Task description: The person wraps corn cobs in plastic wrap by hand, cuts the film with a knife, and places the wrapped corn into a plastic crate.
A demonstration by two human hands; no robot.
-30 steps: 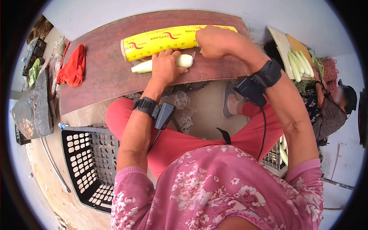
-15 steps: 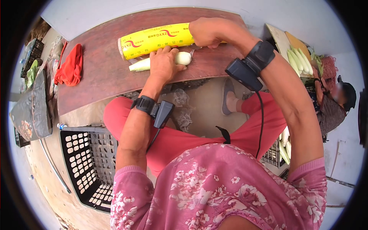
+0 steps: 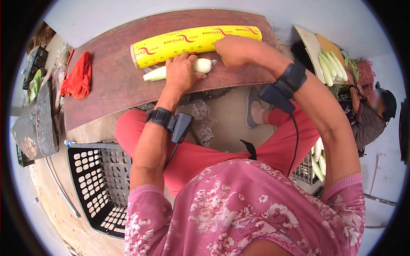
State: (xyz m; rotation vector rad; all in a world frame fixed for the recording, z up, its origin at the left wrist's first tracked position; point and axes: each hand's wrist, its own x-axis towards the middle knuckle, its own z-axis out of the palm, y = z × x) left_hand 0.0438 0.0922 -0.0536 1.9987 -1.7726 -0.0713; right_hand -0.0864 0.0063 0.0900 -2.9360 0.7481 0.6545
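A long pale green vegetable (image 3: pixel 202 65), rounded at its right end and narrower at its left, lies on clear film near the front of the table. My left hand (image 3: pixel 180 72) is closed over its middle, fingertips close to the yellow film roll (image 3: pixel 171 46). The roll, printed with red and dark lettering, lies lengthwise behind the vegetable. My right hand (image 3: pixel 232 50) is curled in a fist in front of the roll's right half. Its fingertips are turned away from view, so what they pinch is hidden.
A red cloth (image 3: pixel 78 76) lies on the left of the reddish table (image 3: pixel 111 100). A black plastic crate (image 3: pixel 92 183) stands on the floor at left. At right, several pale green vegetables (image 3: pixel 331 68) lie near a seated co-worker (image 3: pixel 370 117), with more in a crate (image 3: pixel 304 170) below.
My right hand has moved left and toward me from the right part of the roll, uncovering the roll's right end. My left hand and the vegetable have stayed nearly in place.
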